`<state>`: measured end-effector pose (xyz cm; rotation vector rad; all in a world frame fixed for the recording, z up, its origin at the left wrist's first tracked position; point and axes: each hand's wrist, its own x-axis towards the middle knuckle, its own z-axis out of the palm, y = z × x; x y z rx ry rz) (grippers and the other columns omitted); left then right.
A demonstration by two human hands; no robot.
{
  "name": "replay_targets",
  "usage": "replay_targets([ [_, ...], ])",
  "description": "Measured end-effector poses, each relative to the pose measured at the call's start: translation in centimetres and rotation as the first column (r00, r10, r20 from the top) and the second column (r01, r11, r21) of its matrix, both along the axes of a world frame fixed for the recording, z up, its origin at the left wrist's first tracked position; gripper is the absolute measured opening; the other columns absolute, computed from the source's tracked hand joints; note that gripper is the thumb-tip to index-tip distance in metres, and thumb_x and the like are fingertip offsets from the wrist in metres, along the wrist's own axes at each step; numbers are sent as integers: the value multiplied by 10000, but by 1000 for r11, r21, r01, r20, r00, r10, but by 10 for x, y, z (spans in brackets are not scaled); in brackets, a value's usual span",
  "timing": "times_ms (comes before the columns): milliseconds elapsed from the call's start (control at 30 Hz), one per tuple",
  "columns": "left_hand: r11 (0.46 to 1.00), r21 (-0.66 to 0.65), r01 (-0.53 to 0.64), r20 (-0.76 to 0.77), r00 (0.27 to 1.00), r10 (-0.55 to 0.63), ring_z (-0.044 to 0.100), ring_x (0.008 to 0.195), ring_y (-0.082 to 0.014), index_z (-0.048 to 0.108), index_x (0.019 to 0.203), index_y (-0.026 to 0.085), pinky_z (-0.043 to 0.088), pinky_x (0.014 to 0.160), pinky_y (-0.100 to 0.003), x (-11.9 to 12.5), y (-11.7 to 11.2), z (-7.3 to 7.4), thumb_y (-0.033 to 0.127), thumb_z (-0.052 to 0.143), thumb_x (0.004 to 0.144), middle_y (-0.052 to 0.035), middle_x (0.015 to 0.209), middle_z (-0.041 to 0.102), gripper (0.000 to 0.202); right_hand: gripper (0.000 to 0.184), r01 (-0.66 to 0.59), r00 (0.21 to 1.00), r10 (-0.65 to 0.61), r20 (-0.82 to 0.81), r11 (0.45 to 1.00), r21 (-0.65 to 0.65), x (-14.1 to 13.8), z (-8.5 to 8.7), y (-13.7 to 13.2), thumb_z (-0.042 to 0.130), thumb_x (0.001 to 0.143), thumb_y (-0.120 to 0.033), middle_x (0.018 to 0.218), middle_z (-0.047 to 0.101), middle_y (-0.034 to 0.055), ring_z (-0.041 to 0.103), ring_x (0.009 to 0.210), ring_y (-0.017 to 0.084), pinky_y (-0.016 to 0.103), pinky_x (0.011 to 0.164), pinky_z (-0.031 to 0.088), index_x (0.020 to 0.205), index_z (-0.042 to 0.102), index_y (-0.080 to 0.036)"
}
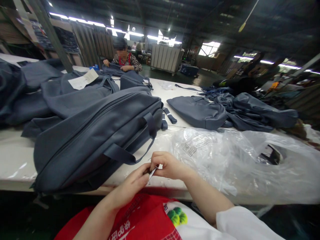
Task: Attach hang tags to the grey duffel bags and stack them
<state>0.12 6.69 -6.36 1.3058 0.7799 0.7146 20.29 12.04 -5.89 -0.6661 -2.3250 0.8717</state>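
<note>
My left hand [137,178] and my right hand [171,165] meet in front of me, just over the table's near edge. Both are closed, with the fingertips pinched together around a small white-and-dark piece [153,172]. Fingers cover much of it, and its kind is not clear. Just beyond my left hand a dark blue bag [100,130] lies on its side. Its zipper faces up, and its strap handles [120,154] loop toward my hands without being held. A clear plastic bag [207,150] with printed text spreads out right of my right hand.
The white table [15,160] carries more dark blue bags [200,110] on both sides. A paper sheet [83,79] rests on the left pile. Folded straps [170,115] lie mid-table. Across the table a person [125,61] handles dark blue fabric. A wheeled cart [165,57] stands behind.
</note>
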Motion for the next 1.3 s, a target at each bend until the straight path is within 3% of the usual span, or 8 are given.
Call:
replay_targets([
  [267,990,138,-16,-200,979,44,485,1263,-316,499,1280,158,373,1101,-437,10,-2,7,483,641,799,-134,1324,556,597,128,60,996,-66,60,994,94,-6,-3,-2,686,699,-51,723,577,-16,550,684,113,212,612,401,750,669,-168],
  [500,969,212,-127,-381,902,202,461,1290,-329,435,1378,187,345,1123,-486,-7,-4,9,404,680,718,-143,1397,493,737,119,121,988,-117,103,992,-38,12,23,-6,701,820,-207,809,644,7,584,741,116,236,710,441,936,718,-187],
  [667,948,311,-66,-442,873,205,532,1170,-292,562,1211,246,408,1054,-451,-5,-6,8,339,711,719,-87,1257,564,522,155,195,977,-166,137,953,-231,9,14,-7,672,843,-298,727,640,16,560,678,114,240,638,410,841,749,-163],
  [733,946,315,-76,-470,854,225,539,1153,-293,555,1187,245,412,1047,-457,-3,-7,6,329,729,701,-84,1238,569,522,222,220,975,-203,84,877,-427,4,6,-7,690,813,-357,678,624,6,519,629,104,233,592,382,795,725,-139],
  [867,935,339,-106,-501,820,275,520,1189,-308,508,1214,237,402,1057,-465,1,-8,2,342,753,679,-95,1277,551,598,325,85,947,-300,-118,586,-806,-9,-6,-9,761,720,-432,693,640,2,481,607,81,216,570,343,756,673,-121],
  [1100,900,420,-118,-478,814,330,575,1014,-266,513,1017,227,473,921,-414,4,-9,4,308,694,725,-61,1079,599,354,318,-156,886,-391,-249,254,-955,-21,-14,-13,844,587,-337,521,518,-52,350,478,37,212,473,178,657,628,-114],
  [1167,880,455,-135,-465,806,365,577,1038,-275,522,1012,222,481,925,-417,4,-9,1,282,676,709,-75,1108,600,346,330,-180,883,-400,-245,195,-964,-22,-16,-13,859,565,-327,516,516,-55,305,448,23,213,453,127,665,634,-107],
  [1300,854,499,-147,-426,816,389,602,1071,-312,622,890,252,504,949,-449,5,-11,-1,301,662,706,-70,1122,630,195,365,-149,901,-381,-208,179,-973,-23,-19,-20,886,506,-332,631,629,-10,360,447,12,194,428,152,710,690,-102],
])
